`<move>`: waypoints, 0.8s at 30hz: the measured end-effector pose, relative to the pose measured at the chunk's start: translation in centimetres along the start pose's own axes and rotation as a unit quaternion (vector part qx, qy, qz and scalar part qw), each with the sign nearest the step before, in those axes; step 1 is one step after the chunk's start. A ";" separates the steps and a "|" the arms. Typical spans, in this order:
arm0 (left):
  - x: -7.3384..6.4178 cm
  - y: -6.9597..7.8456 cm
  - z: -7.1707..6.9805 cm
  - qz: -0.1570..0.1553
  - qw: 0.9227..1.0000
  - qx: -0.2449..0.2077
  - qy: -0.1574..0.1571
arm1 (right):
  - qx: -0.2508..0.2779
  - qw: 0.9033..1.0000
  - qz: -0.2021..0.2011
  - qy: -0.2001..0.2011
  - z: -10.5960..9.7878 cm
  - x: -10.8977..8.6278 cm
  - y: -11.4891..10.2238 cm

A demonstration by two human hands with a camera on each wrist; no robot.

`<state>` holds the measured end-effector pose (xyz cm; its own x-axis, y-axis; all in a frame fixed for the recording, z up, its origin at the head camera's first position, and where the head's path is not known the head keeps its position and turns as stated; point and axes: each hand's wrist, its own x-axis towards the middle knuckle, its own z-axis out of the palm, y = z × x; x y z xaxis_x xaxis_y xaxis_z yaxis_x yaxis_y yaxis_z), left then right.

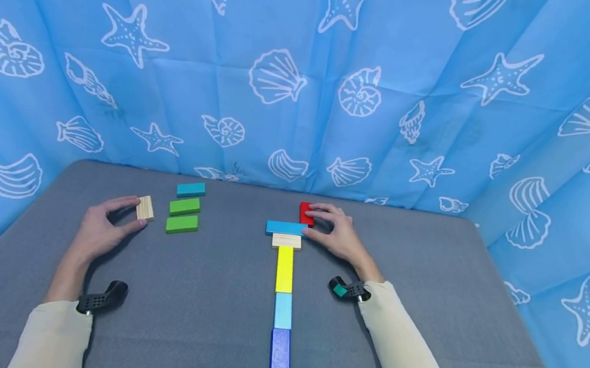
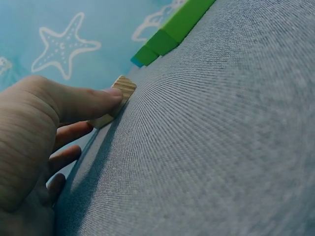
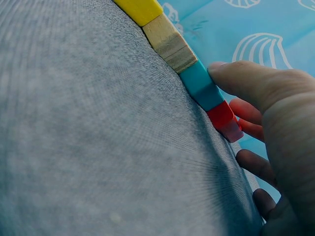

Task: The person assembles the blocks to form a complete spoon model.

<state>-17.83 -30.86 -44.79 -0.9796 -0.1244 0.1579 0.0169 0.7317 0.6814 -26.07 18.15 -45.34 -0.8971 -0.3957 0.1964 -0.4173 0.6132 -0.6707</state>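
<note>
My left hand [image 1: 100, 229] pinches a plain wooden block [image 1: 145, 208] between thumb and fingertips, at the table's left side. In the left wrist view, the thumb lies on the same wooden block [image 2: 126, 87], which is on or just above the cloth. My right hand [image 1: 340, 235] has its fingers on a red block [image 1: 305, 212], its thumb at the right end of a blue block [image 1: 285, 228]. Red block [image 3: 222, 116] and blue block [image 3: 203, 87] touch in the right wrist view. Below the blue block lies another wooden block [image 1: 286, 242].
A column of yellow [image 1: 285, 270], light blue [image 1: 284, 311] and dark blue [image 1: 281, 353] blocks runs toward me. Two green blocks [image 1: 182, 224] and a teal block [image 1: 190, 190] lie right of my left hand. A patterned blue curtain [image 1: 300, 130] hangs behind the grey table [image 1: 194, 317].
</note>
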 end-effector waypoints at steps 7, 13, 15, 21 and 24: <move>0.1 0.0 0.1 -0.009 1.000 0.003 0.001 | 0.000 1.000 0.000 0.000 -0.1 0.1 -0.2; 0.2 -0.2 0.2 -0.008 1.000 0.002 -0.004 | 0.000 1.000 -0.002 0.000 -0.1 0.1 -0.2; 0.3 -0.3 0.2 -0.005 1.000 0.001 -0.003 | 0.000 1.000 -0.001 0.000 -0.1 0.1 -0.1; 0.2 -0.3 0.2 0.006 1.000 0.007 -0.002 | 0.000 1.000 0.003 -0.001 0.0 0.0 -0.2; 0.2 -0.4 0.3 0.009 1.000 0.010 0.000 | 0.000 1.000 0.004 0.000 0.0 0.0 -0.2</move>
<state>-18.06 -30.95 -45.21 -0.9793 -0.1101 0.1699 0.0310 0.7478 0.6632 -26.01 18.08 -45.22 -0.9000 -0.3915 0.1915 -0.4109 0.6156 -0.6725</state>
